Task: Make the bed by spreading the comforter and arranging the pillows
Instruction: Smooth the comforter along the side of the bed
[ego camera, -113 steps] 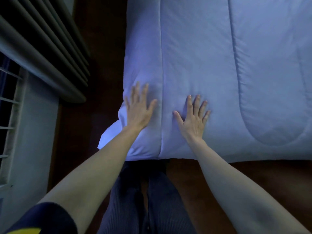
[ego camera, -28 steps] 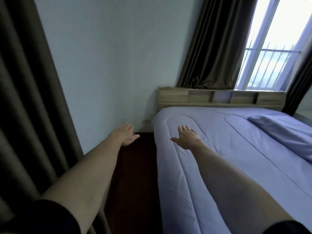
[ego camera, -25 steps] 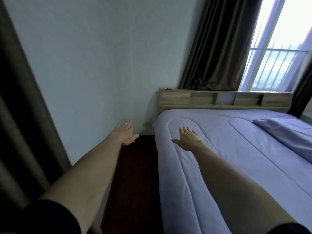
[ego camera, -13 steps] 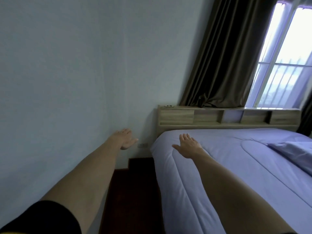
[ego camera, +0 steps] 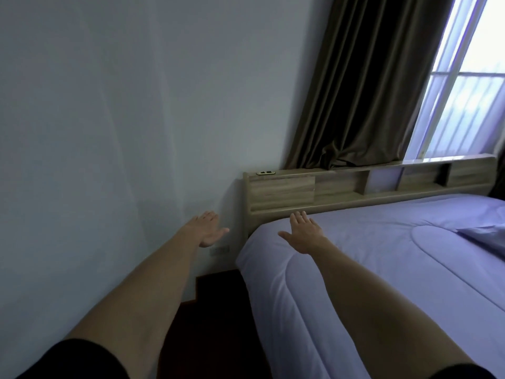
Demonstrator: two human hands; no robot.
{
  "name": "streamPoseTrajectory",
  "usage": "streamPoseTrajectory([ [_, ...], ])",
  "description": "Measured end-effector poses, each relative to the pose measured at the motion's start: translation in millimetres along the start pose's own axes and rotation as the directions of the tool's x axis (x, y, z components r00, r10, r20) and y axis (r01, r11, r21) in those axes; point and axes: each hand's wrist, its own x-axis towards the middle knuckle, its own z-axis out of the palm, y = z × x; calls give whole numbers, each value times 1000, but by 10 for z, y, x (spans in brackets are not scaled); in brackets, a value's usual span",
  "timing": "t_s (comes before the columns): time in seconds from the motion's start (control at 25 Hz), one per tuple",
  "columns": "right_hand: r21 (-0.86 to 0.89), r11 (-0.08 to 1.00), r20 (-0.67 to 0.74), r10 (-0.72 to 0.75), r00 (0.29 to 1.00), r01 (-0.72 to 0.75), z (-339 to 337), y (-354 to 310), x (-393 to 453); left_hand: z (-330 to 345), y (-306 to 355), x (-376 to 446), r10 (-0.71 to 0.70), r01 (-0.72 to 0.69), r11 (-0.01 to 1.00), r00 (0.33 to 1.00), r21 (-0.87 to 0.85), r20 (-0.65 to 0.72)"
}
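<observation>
Both hands empty and flat-fingered, I'm nearing the headboard [ego camera: 355,187], left hand [ego camera: 206,231] over floor, right hand [ego camera: 303,236] above the spread comforter [ego camera: 382,269], pillow [ego camera: 489,236] now sliding off-frame, still needing arranging.

A pale wall [ego camera: 114,110] fills the left side, with a small outlet plate [ego camera: 219,250] low on it. Dark brown curtain [ego camera: 363,83] hangs in folds beside a bright window [ego camera: 475,86] — its hem bunched on the wooden headboard [ego camera: 341,187], which has open cubbies. Dark floor [ego camera: 216,318] lies below.
</observation>
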Motion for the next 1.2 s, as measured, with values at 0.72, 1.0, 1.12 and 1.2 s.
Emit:
streamPoseTrajectory([
  [0.72, 107, 905, 214, 384, 898, -412, 1759, 905, 2878, 908, 320, 4509, 381, -363, 925, 884, -115, 272],
  [1.0, 125, 630, 431, 661, 614, -766, 2387, 659, 3071, 1477, 604, 5836, 587, -566, 797, 641, -212, 495],
  [1.12, 111, 480, 478, 742, 470, -870, 2413, 529, 3050, 1597, 770, 6110, 622, -572, 771, 579, -281, 527],
  [1.2, 92, 422, 482, 774, 411, -902, 2422, 443, 3029, 1669, 860, 6210, 623, -551, 775, 586, -309, 518],
])
